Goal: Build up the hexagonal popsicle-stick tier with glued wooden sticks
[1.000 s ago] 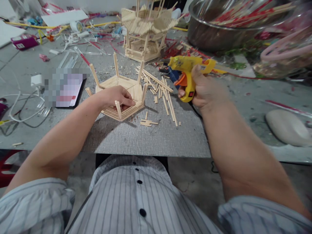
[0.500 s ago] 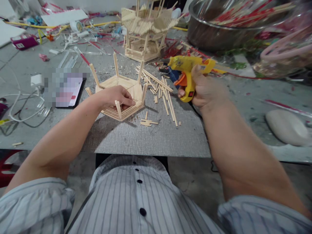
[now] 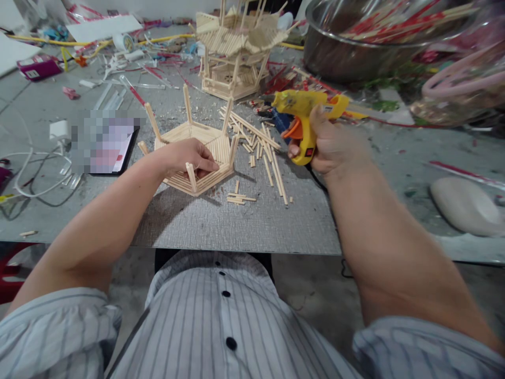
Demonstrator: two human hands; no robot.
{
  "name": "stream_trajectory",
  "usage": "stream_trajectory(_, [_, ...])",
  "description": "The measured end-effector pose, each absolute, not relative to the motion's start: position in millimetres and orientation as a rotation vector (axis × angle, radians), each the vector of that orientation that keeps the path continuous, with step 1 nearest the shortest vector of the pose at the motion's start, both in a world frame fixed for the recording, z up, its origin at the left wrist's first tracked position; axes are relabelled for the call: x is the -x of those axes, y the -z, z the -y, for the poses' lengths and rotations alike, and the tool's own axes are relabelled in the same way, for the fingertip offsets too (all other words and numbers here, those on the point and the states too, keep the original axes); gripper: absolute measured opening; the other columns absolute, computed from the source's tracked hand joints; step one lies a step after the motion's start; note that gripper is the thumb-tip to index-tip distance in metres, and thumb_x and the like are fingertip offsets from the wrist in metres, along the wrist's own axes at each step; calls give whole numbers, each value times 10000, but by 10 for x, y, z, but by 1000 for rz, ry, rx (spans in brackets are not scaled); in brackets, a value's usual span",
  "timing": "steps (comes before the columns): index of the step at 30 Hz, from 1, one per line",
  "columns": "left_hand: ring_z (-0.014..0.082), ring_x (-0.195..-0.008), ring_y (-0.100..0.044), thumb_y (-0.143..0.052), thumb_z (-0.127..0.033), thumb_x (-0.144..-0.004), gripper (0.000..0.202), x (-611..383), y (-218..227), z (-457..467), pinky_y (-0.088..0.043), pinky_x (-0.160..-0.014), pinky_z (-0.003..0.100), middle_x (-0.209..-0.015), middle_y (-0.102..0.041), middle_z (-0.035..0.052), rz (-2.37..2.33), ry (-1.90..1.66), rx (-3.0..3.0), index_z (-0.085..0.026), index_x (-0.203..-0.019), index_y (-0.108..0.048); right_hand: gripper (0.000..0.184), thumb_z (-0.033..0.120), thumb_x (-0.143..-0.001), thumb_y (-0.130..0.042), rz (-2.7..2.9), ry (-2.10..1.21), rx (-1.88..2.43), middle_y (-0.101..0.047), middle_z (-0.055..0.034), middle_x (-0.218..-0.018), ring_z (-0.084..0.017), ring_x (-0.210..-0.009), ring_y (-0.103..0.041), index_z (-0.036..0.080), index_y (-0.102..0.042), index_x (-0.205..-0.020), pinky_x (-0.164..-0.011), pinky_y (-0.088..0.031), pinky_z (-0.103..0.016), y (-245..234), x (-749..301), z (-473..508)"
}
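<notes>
A yellow glue gun [image 3: 305,105] is gripped in my right hand [image 3: 325,139], with its nozzle pointing left and fingers wrapped around the handle by the orange trigger. My left hand [image 3: 193,158] reaches into a six-sided frame [image 3: 201,184] built of thin wooden sticks, with short posts standing at its corners. The left fingers are pinched together at the inside of its near right edge; what lies between them is hidden. Loose wooden sticks [image 3: 276,173] are scattered between the frame and the glue gun, and a few short sticks [image 3: 240,199] lie just in front.
Behind the frame stands a tiered stick tower [image 3: 236,47]. A metal bowl [image 3: 339,58] with red-wrapped sticks is at the back right. A phone [image 3: 114,150] and white cable lie to the left. On the right are a pale mouse-shaped object [image 3: 463,205] and a pink-rimmed basket [image 3: 453,87].
</notes>
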State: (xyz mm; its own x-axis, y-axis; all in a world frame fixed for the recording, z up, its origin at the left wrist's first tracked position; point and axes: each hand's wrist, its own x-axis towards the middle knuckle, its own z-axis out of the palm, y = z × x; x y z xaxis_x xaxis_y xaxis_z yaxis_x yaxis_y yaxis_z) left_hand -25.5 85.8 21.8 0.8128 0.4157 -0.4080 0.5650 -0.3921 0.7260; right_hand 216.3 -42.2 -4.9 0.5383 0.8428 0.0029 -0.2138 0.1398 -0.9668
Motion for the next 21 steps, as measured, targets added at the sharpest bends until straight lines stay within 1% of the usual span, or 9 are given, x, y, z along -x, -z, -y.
stream_trajectory(7, [62,-416,-405,-641,-364,-723,294,258,-198,-875,-297,-488,238,-472,-487,-8,-767,212,-2052,-145,-536,-584,358,499,-655,-757,680,-853,1176,-581,21,-595,-83,-446,-519,181,-635,-767,-295,-390,-180,86,-2207,417])
stream_trajectory(16, [52,-394,-411,-651,-338,-721,282,254,-216,-858,-291,-462,223,-455,-488,-16,-750,195,-2030,-150,-524,-579,353,479,-642,-772,650,-868,1202,-566,24,-592,-78,-431,-489,186,-622,-769,-293,-372,-187,53,-2181,427])
stream_trajectory(21, [51,-386,-404,-641,-370,-740,323,266,-247,-835,-293,-451,220,-443,-483,-18,-753,185,-2036,-150,-517,-562,329,483,-673,-748,690,-850,1197,-569,24,-620,-77,-465,-510,195,-611,-756,-316,-389,-181,65,-2187,421])
